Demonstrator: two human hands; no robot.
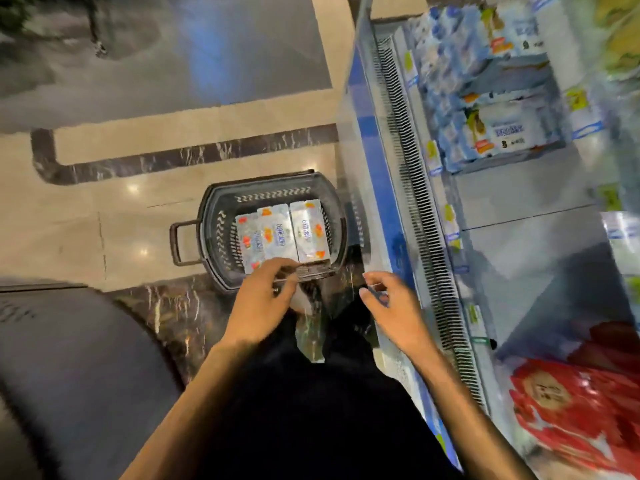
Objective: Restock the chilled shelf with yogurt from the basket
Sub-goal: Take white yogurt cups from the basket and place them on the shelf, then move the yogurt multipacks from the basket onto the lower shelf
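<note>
1. This looked like the pick-up step. The left hand (pixel 263 299) was at the basket's (pixel 259 180) near rim, fingers over the yogurt packs (pixel 273 233). Gripping or just touching? Couldn't tell, too blurry.
2. The right hand (pixel 391 306) was just right of the basket, loosely curled and empty.
3. Next, I'd guess: get a firm hold, then lift to the shelf (pixel 512 202) right of the basket.
4. The packs were silvery foil with orange print, lying flat in the basket.
</note>
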